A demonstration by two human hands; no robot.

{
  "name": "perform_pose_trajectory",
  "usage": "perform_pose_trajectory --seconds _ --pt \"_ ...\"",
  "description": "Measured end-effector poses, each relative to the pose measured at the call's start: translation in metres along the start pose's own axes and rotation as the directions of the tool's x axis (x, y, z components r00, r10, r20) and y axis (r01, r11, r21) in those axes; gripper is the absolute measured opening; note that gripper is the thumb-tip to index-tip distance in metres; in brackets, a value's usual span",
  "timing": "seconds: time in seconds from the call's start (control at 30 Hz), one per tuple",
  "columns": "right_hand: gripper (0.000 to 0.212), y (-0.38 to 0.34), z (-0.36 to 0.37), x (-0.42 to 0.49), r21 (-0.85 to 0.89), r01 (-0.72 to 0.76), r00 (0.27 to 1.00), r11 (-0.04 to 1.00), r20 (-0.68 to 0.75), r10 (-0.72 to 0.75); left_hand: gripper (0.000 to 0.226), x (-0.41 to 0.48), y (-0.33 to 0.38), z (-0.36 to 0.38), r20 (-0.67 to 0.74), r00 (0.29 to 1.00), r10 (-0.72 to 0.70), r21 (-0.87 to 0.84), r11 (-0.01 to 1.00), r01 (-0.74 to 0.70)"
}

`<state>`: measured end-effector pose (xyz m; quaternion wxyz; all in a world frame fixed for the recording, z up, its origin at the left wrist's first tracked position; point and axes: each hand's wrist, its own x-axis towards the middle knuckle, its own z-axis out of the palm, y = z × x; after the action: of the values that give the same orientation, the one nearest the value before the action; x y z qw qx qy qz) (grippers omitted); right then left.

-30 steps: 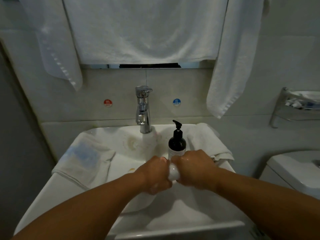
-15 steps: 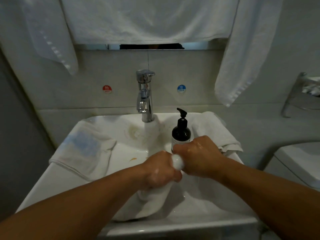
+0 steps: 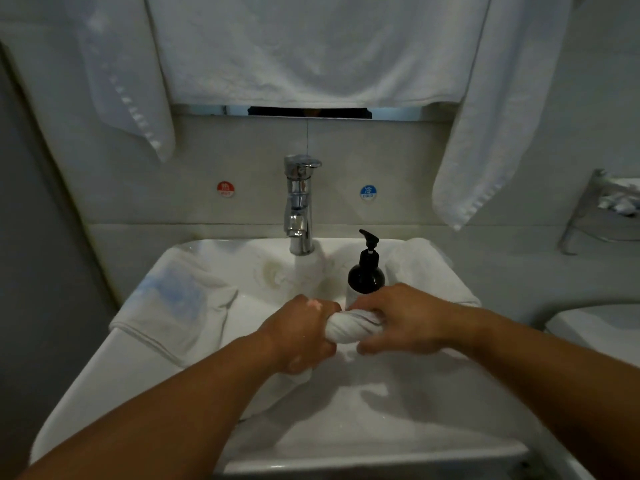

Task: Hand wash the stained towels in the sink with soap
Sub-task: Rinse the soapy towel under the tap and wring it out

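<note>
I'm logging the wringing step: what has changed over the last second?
The left hand and right hand drew apart, exposing a longer twisted stretch of the white towel between them; both keep gripping it. The black pump soap bottle, blue-stained towel and chrome tap stayed put.

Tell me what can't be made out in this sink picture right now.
All head view:
1. Stains on the twisted towel: left hand and right hand cover most of it.
2. Soap bottle label: mostly behind the right hand.
3. Sink drain: not visible past hands and towel.
4. Wall rack contents: blurred, cut by right edge.
</note>
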<state>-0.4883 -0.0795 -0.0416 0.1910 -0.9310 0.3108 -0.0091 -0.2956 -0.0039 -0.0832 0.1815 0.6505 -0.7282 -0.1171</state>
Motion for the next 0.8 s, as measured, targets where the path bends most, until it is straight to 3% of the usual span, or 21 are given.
perform_pose_trajectory --seconds 0.1,0.2,0.27,0.37,0.47,0.67,0.8 --pt "0.027 -0.007 -0.02 0.005 0.004 -0.093 0.992 0.996 0.09 0.092 0.033 0.0 0.006 0.001 -0.078 0.994 0.08 0.065 0.995 -0.075" --pt "0.03 -0.014 -0.012 0.011 0.263 -0.298 0.915 0.918 0.354 0.196 0.033 0.0 0.005 0.003 -0.126 0.986 0.108 0.211 0.974 -0.08" --pt "0.03 -0.018 -0.003 0.011 0.147 -0.281 0.902 0.948 0.379 0.208 0.035 -0.001 0.003 0.003 -0.103 0.991 0.087 0.285 0.957 -0.054" --pt "0.042 -0.021 0.014 0.01 -0.159 -0.135 0.98 0.978 0.124 0.155 0.038 0.001 0.005 0.003 -0.037 0.999 0.03 0.293 0.956 -0.017" --pt "0.039 -0.017 0.029 0.006 -0.38 -0.083 0.993 0.921 -0.109 0.044 0.039 0.004 0.01 0.006 0.084 0.996 -0.027 0.155 0.988 0.013" --pt "0.032 0.001 0.03 0.001 -0.573 0.059 0.919 0.817 -0.288 -0.269 0.02 0.005 0.018 0.011 0.137 0.99 -0.035 -0.094 0.994 0.048" --pt "0.044 0.006 0.028 0.005 -0.622 0.031 0.851 0.782 -0.394 -0.347 0.019 0.004 0.023 0.013 0.138 0.984 -0.113 -0.251 0.957 0.145"
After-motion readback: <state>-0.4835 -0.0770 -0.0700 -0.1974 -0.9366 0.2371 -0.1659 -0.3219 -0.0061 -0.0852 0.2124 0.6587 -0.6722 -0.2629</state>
